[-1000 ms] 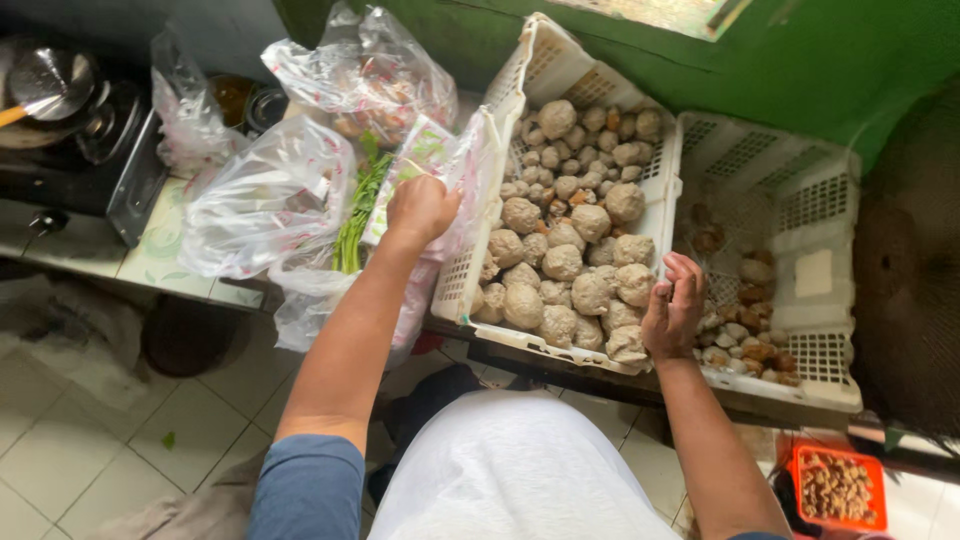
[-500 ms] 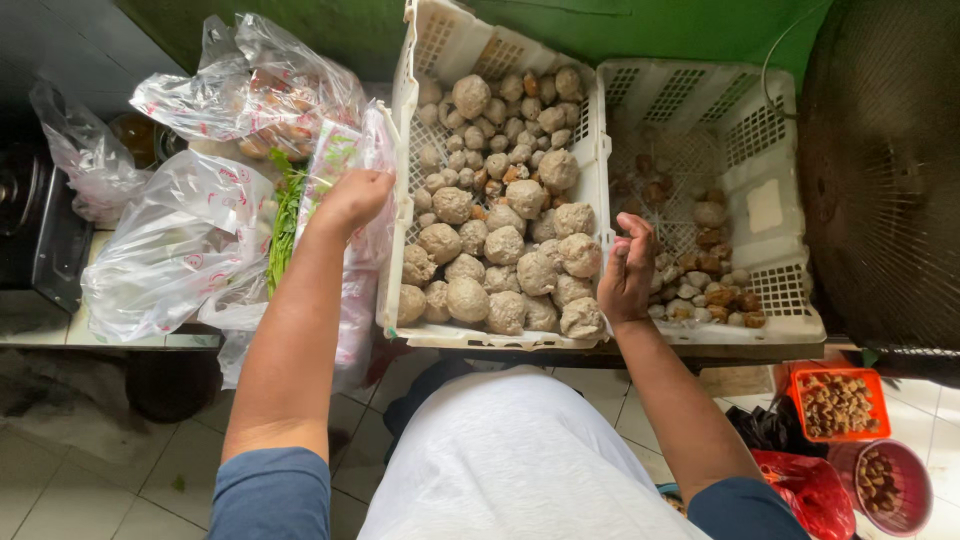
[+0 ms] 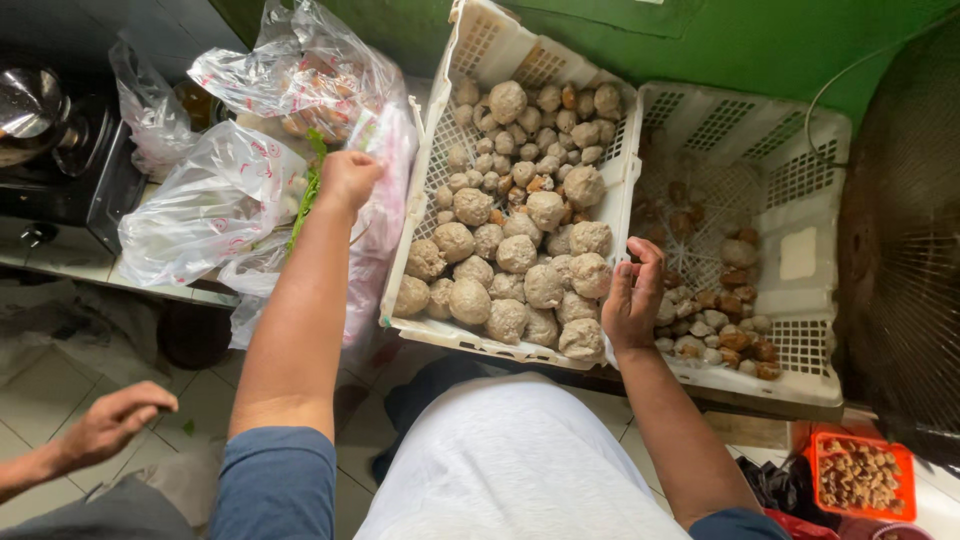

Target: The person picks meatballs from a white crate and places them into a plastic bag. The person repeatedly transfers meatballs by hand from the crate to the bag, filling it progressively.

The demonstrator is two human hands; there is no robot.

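Note:
A white slatted plastic crate [image 3: 437, 160] holds several dusty round brownish-grey lumps [image 3: 515, 252]. My right hand [image 3: 632, 296] grips the crate's near right corner rim. My left hand [image 3: 348, 178] is closed on the edge of a clear plastic bag [image 3: 382, 170] lying against the crate's left wall. Green stalks [image 3: 306, 190] show beside that hand. A second white crate [image 3: 800, 190] to the right holds smaller brown lumps [image 3: 715, 335] along its near side.
More clear plastic bags [image 3: 205, 205] lie on the counter at left, beside a dark stove with a metal pot [image 3: 28, 100]. Another person's hand [image 3: 112, 420] reaches in at lower left. A small orange tray of brown pieces [image 3: 860, 475] sits on the floor at right.
The view has shifted so the crates sit more central. Another person's hand has come into view at lower left. My hands keep their holds on the bag and the crate.

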